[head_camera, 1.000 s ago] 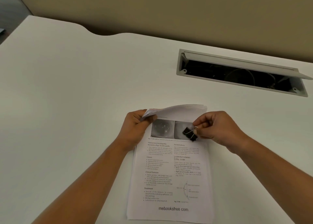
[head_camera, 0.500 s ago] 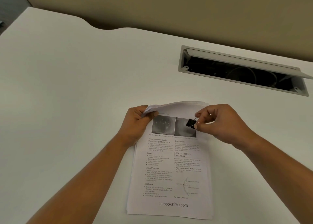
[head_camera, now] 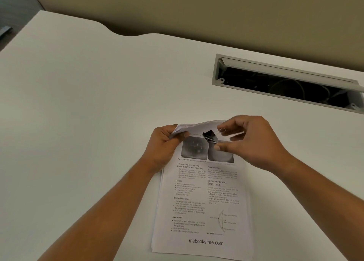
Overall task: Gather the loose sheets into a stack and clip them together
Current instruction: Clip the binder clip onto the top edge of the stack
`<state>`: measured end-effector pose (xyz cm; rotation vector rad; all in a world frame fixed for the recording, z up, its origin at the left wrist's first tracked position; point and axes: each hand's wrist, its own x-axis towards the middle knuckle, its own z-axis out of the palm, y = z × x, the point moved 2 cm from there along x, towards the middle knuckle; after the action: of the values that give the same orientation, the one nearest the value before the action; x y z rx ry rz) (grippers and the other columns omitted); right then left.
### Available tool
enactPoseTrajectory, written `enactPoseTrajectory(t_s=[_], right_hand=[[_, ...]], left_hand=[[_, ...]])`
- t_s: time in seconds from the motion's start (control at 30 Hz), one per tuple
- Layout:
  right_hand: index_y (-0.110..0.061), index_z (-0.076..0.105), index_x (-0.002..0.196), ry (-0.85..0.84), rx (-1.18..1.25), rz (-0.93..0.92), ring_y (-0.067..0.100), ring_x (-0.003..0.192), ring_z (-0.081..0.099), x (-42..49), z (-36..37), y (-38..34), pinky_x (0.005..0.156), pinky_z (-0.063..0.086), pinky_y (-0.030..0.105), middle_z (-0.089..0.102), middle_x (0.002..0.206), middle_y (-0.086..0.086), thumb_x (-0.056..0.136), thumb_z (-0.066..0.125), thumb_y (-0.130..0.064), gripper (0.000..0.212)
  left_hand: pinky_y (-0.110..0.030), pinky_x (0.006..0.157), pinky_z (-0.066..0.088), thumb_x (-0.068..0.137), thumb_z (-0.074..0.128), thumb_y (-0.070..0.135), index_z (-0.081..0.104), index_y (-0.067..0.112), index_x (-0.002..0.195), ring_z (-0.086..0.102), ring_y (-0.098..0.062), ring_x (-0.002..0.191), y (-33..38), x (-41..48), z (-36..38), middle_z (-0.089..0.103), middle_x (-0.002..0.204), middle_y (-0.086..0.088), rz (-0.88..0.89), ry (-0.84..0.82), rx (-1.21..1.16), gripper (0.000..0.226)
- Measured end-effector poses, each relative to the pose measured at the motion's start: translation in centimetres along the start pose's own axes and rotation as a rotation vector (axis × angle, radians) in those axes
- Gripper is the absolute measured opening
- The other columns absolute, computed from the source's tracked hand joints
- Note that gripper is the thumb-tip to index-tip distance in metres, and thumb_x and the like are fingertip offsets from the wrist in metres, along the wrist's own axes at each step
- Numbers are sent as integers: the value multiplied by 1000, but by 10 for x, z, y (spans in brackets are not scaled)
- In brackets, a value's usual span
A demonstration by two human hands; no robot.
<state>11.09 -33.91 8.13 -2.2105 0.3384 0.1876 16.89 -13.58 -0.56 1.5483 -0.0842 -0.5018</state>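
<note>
Nearest the camera, on the white tabletop [head_camera: 88, 122], lies a stack of white printed paper sheets [head_camera: 202, 201], long side running away from the viewer. Top page shows two columns of text, a small line diagram lower right, two grey photographs across the top, and "mebooksfree.com" along the near edge. Sheet edges on the left side sit slightly stepped, not perfectly flush.

Both bare forearms enter from the bottom corners and converge at the far end of the stack. Left hand [head_camera: 161, 148] is closed around the far-left corner of the stack, thumb on top, fingers curled beneath; that corner is lifted off the table and the far edge bows upward.

Right hand [head_camera: 254, 140] pinches the silver wire handles of a small black metal binder clip [head_camera: 209, 135] between thumb and forefingers, remaining fingers loosely curled. Clip body points left, hovering over the top margin of the page just above the photographs, close to the raised far edge. Cannot tell whether its mouth is spread or touching the paper.

Farther back right, a grey rectangular cable tray opening [head_camera: 285, 83] recessed in the desk, flap up, dark inside. Beyond, a tan wall [head_camera: 216, 14].
</note>
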Motion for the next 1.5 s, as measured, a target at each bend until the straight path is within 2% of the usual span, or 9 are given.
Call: enactPoseTrajectory(t_s=[0.2,0.37,0.5,0.77,0.9,1.07,1.23,1.37,1.5], right_hand=[[-21,77,94,62,-301,-275,-4,70,58,12,-12,-23,59,40,7,59,78,-24,69,86,-30,28],[-15,78,83,10,-478,-458,14,69,65,23,-13,-39,66,56,34,75,82,-2,72,85,-28,19],[-15,78,84,-23,-575,-527,16,69,62,29,-16,-55,68,54,33,73,79,-2,74,83,-27,16],[-21,77,93,-155,-744,-511,14,76,60,41,-9,-66,72,50,32,72,85,-7,80,77,-31,16],[-20,77,95,-162,-717,-490,8,74,55,46,-4,-64,68,44,23,65,81,-11,78,79,-32,20],[-19,77,94,-196,-642,-415,7,72,59,55,1,-57,66,45,20,73,85,-6,74,83,-32,24],[-22,72,105,-260,-644,-391,4,83,61,59,0,-59,75,50,20,69,95,-8,69,86,-39,42],[-29,64,122,-265,-606,-368,4,99,59,58,-3,-50,89,52,29,66,117,-11,64,84,-50,65],[-29,40,147,-129,-299,-190,2,122,47,44,-10,-21,100,40,22,45,147,-12,65,72,-63,95]], left_hand=[[-24,65,60,97,62,9,77,27,92,72,-9,72,-1,-1,0,79,80,14,15,-12,31,23],[-19,62,59,98,61,11,76,30,89,72,-6,68,0,-1,0,78,76,18,15,-9,68,26],[-37,74,61,98,61,15,79,25,100,73,-25,83,-4,0,0,79,90,3,33,15,120,21],[-49,79,60,99,60,18,79,18,109,73,-32,85,-6,0,1,80,96,-5,49,26,138,21],[-39,67,54,98,63,16,79,22,90,68,-24,70,-6,0,0,76,77,6,67,40,137,19],[-37,68,58,97,63,16,80,13,103,69,-16,69,-8,1,1,76,78,11,79,46,178,19],[-15,60,56,97,64,15,75,31,82,68,0,60,-10,1,0,72,65,26,53,37,208,24],[-15,62,56,97,64,14,76,30,88,71,-1,65,-8,-1,0,74,69,25,47,27,181,22],[-35,64,55,95,66,13,77,6,81,66,-20,66,-6,-1,-1,76,74,-11,28,47,128,19]])
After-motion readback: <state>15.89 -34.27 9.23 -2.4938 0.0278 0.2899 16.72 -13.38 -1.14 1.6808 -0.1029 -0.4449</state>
